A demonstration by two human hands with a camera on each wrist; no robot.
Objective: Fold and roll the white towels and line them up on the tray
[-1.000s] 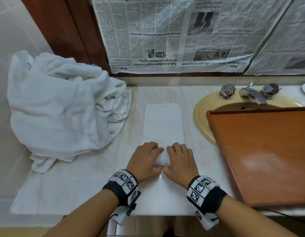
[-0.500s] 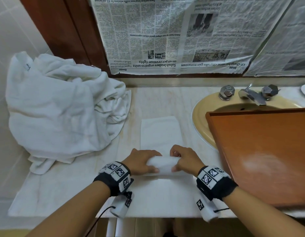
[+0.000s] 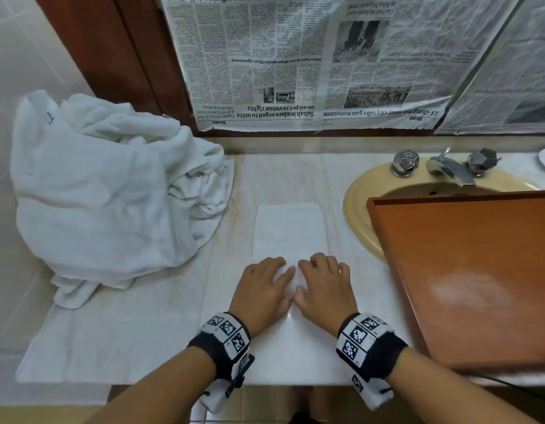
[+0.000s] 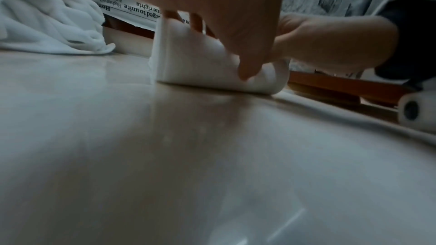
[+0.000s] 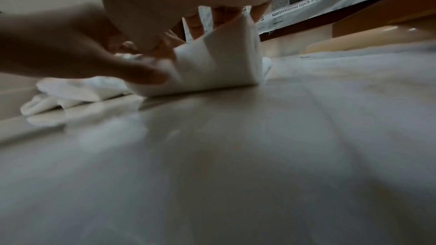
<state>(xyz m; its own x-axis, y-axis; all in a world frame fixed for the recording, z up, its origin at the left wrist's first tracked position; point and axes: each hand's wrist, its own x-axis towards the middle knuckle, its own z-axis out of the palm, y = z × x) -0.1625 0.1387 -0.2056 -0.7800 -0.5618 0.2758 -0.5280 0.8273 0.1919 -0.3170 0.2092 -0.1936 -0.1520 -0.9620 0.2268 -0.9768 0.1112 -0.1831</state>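
A narrow folded white towel [image 3: 291,231] lies flat on the counter, its near end wound into a roll [image 3: 288,276]. My left hand [image 3: 265,283] and right hand [image 3: 323,283] sit side by side on that roll, fingers curled over its top. The left wrist view shows the roll [image 4: 200,62] with my left thumb [image 4: 245,66] against its near side and the right hand [image 4: 330,44] beyond. From the right wrist the roll [image 5: 219,66] stands under my fingers, the left hand [image 5: 70,47] beside it. The wooden tray [image 3: 467,270] lies to the right with nothing on it.
A big heap of crumpled white towels [image 3: 106,194] fills the counter's left side. The tray rests partly over a beige sink [image 3: 359,203] with a chrome faucet [image 3: 448,168]. Newspaper [image 3: 311,62] covers the wall behind. The counter's front edge runs just under my wrists.
Half a second ago my hands held the roll near its ends, drawn toward me. Now they sit together on top of it, further forward, and the flat part is shorter than a second ago.
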